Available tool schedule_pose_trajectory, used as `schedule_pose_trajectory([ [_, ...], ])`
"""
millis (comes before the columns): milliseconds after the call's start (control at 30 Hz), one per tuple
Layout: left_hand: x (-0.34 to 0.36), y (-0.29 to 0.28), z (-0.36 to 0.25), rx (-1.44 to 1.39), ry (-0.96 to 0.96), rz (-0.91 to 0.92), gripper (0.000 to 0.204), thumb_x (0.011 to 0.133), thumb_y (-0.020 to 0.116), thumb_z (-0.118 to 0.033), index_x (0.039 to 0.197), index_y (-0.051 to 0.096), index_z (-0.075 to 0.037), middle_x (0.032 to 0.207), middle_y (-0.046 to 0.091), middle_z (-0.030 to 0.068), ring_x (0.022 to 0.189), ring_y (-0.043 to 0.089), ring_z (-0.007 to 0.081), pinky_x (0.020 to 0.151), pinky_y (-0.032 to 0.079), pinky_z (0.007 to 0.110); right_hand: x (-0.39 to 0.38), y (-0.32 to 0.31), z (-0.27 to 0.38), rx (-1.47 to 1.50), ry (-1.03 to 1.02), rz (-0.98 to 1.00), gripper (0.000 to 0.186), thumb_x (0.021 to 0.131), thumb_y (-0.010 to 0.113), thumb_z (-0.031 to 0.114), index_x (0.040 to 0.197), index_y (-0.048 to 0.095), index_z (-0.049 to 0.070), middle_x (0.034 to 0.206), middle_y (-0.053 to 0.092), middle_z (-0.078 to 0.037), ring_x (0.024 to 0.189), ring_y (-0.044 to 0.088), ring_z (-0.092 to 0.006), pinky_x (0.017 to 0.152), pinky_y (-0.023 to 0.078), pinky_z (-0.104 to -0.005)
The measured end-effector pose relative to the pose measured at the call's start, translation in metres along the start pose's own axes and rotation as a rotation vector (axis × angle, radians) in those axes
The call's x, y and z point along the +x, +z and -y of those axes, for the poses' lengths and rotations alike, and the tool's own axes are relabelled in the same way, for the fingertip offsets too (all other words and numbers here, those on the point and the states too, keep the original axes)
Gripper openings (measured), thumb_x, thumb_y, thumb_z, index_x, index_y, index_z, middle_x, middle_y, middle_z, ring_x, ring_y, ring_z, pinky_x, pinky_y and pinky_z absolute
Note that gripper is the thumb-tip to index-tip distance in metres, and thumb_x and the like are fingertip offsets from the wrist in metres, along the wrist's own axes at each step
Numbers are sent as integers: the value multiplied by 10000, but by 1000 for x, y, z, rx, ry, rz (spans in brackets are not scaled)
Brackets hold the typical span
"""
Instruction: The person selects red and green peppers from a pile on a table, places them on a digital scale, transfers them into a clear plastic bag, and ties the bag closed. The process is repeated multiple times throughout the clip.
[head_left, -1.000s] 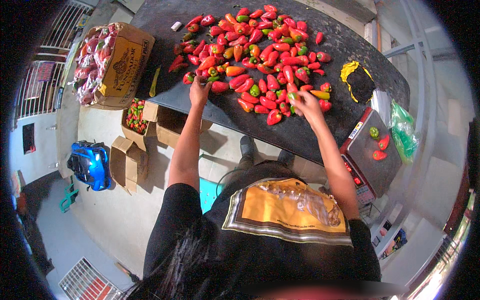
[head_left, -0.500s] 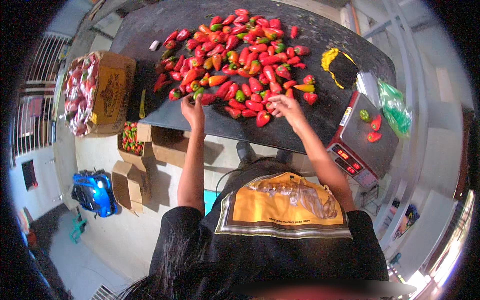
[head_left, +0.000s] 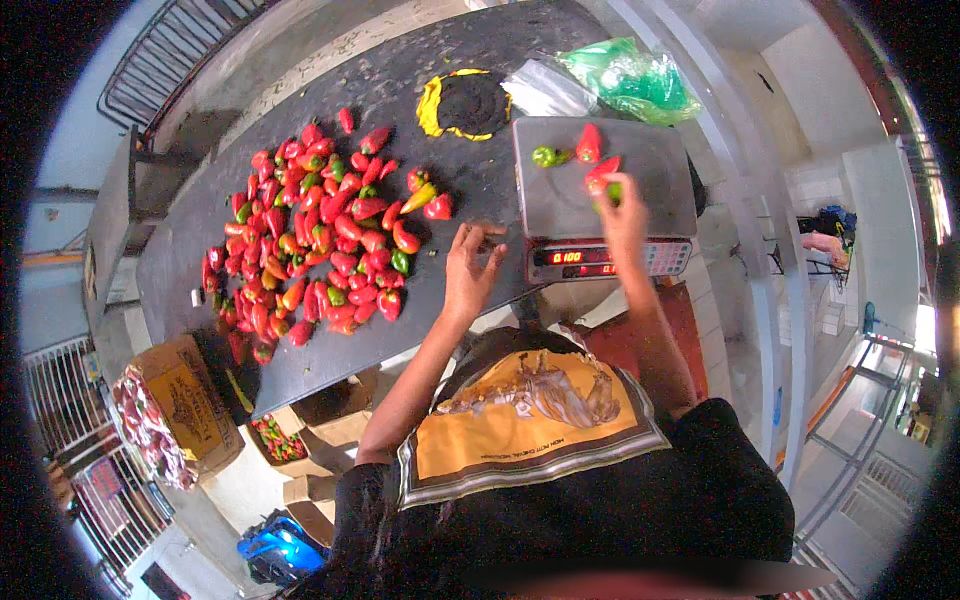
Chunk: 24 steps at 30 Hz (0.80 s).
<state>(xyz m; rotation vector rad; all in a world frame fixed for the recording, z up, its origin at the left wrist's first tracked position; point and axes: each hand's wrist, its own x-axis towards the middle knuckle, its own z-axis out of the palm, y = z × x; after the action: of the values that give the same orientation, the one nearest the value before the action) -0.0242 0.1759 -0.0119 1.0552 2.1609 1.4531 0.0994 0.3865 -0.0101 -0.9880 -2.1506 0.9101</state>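
My right hand [head_left: 626, 225] is over the digital scale [head_left: 550, 205] at the right, its fingers closed on a green pepper [head_left: 613, 192]. Whether that pepper touches the plate I cannot tell. Beside it on the plate are a red pepper [head_left: 604, 170], another red pepper [head_left: 588, 143] and a green pepper [head_left: 545, 157]. My left hand [head_left: 472, 270] hovers near the front edge of the dark table [head_left: 320, 365], open, fingers bent and apart, holding nothing. To its left spreads a big heap of red peppers [head_left: 300, 230], some green, orange or yellow.
Behind the scale lie clear plastic bags [head_left: 550, 88] and a green plastic bag [head_left: 635, 80]. A black-and-yellow bundle [head_left: 470, 105] rests beside them. At the lower left stand a carton [head_left: 190, 405] of wrapped peppers and a box [head_left: 280, 440] of small peppers. A grey post [head_left: 735, 190] rises at the right.
The view has swung to the right. Both hands have left the heap; the right one has come over the scale with a green pepper, and the left has drawn back, fingers apart.
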Motion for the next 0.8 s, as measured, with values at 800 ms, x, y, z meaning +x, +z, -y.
schedule_pose_trajectory([
  [800, 401, 256, 83, 1048, 25, 420, 817, 715, 652, -586, 1294, 447, -48, 1302, 486, 154, 1126, 552, 293, 891, 474, 428, -49, -145, -156, -114, 307, -144, 288, 826, 587, -6, 1104, 612, 66, 840, 575, -27, 684, 515, -107, 632, 434, -247],
])
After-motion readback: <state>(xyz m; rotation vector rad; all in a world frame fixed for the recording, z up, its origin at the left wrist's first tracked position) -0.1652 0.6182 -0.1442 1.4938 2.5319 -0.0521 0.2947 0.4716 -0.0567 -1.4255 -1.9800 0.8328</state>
